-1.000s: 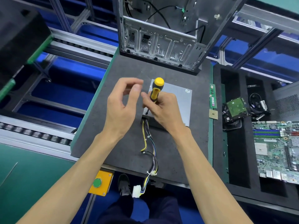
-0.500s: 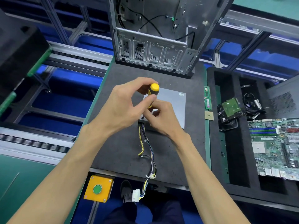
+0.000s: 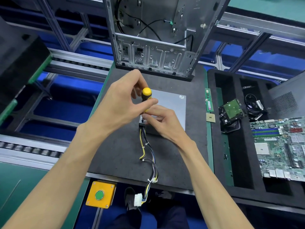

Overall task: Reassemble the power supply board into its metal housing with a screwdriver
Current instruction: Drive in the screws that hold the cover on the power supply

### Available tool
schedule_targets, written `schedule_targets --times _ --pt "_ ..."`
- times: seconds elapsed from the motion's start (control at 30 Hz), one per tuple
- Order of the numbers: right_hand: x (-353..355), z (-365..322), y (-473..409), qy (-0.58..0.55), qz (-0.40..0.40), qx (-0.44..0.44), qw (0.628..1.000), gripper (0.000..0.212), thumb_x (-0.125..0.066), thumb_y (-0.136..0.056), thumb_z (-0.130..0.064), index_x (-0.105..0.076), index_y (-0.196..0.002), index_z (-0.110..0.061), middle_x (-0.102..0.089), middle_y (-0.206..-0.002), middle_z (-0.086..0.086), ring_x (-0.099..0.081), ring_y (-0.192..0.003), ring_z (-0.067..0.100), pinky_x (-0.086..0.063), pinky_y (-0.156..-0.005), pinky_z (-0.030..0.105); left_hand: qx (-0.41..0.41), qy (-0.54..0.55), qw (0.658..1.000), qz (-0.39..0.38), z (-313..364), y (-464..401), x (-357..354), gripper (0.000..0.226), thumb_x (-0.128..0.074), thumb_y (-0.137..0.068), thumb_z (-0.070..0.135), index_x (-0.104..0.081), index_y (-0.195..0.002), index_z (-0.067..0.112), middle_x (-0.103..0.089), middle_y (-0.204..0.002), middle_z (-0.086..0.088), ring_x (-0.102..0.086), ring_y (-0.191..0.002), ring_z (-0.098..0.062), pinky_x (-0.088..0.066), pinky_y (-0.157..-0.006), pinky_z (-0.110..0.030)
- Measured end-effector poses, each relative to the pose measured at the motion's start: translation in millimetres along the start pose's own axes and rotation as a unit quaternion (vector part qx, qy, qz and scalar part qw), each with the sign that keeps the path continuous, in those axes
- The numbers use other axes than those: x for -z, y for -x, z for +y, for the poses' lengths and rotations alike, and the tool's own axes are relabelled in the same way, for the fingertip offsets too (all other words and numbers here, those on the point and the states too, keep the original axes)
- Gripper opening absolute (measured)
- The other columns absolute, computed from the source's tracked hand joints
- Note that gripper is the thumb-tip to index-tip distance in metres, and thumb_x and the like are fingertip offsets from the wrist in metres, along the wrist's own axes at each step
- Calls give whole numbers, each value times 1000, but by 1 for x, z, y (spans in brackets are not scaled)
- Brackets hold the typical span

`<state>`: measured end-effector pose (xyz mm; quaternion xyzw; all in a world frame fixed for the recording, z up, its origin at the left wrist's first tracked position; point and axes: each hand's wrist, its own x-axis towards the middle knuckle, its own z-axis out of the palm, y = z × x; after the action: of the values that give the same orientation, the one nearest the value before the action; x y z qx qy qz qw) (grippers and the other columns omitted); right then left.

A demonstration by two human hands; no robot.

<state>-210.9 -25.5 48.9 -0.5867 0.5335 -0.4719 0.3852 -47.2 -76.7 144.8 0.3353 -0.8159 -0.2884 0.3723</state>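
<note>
Left hand [image 3: 122,104] grips the yellow-black screwdriver [image 3: 146,98], right hand [image 3: 162,120] pinches its shaft over the grey metal housing [image 3: 171,109] on the dark table [image 3: 118,146].

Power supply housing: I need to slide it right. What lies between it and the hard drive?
In the head view, two memory sticks and a processor chip lie between the power supply housing and the hard drive.
</note>
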Motion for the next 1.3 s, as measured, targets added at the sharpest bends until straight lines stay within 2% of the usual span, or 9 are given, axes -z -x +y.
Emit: schedule_targets --times 0.23,0.4,0.6,0.7,0.87,0.97,1.07,1.17,1.3 --pt "0 -9 4 -30 -2 -6 1000 37 -64 -99 -14 -75 -95 -50 -72 -98 -21 -71 -92 10 -61 -84 29 -48 3 995 -91 6 -1 12 39 -69 -90 5 -65 -128 13 -66 -101 2 -62 -84 -12 -51 -78 -25" --pt "1 -3 4 -18 2 -16 1000 24 -63 -100 -13 -79 -104 -30 -74 -103 -14 -72 -87 14 -61 -85 31 -37 -39 996 -64 14 -8 14 20 -78 -86 11 -71 -104 8 -65 -92 -3 -64 -75 -18 -52 -72 -32" --pt "-1 -2 3 -32 -5 -17 999 32 -64 -100 -12 -77 -97 -41 -73 -101 -19 -72 -89 10 -57 -83 21 -29 -96 993 -69 20 -16 17 22 -83 -80 23 -66 -90 12 -62 -82 1 -57 -70 -18 -50 -68 -38" --pt "-2 0 3 -44 -5 -26 999 27 -65 -100 -11 -79 -99 -35 -73 -101 -17 -72 -89 9 -57 -84 20 -24 -111 990 -86 24 -18 19 19 -81 -81 22 -67 -90 14 -63 -78 2 -57 -70 -17 -50 -68 -41" --pt "-1 4 3 -63 3 -31 997 27 -68 -98 -9 -78 -101 -33 -74 -99 -17 -73 -85 9 -58 -85 23 -22 -118 981 -154 29 -19 26 25 -71 -85 10 -73 -109 18 -63 -95 3 -62 -82 -16 -54 -79 -44" --pt "-3 9 2 -51 13 -37 998 18 -71 -96 -8 -81 -104 -20 -74 -96 -19 -72 -83 7 -58 -83 23 2 -156 975 -159 33 -19 29 33 -70 -85 28 -70 -118 26 -59 -96 7 -57 -81 -12 -53 -80 -41" --pt "-5 11 2 -55 16 -31 998 15 -72 -95 -9 -82 -101 -18 -76 -99 -14 -73 -89 10 -59 -85 26 44 -205 969 -133 36 -22 28 38 -71 -79 50 -68 -105 23 -56 -83 9 -51 -74 -13 -51 -74 -38" --pt "-6 12 2 -58 19 -24 998 15 -73 -95 -12 -80 -96 -25 -77 -102 -7 -74 -95 16 -61 -88 34 44 -238 960 -137 37 -25 27 22 -72 -86 39 -70 -89 17 -54 -76 10 -49 -74 -15 -45 -71 -35" --pt "-7 13 2 -72 30 -31 996 14 -75 -93 -12 -81 -93 -24 -77 -99 -10 -73 -91 12 -60 -86 29 22 -224 952 -209 40 -27 29 15 -67 -91 17 -74 -104 21 -55 -95 9 -50 -80 -12 -47 -78 -37"
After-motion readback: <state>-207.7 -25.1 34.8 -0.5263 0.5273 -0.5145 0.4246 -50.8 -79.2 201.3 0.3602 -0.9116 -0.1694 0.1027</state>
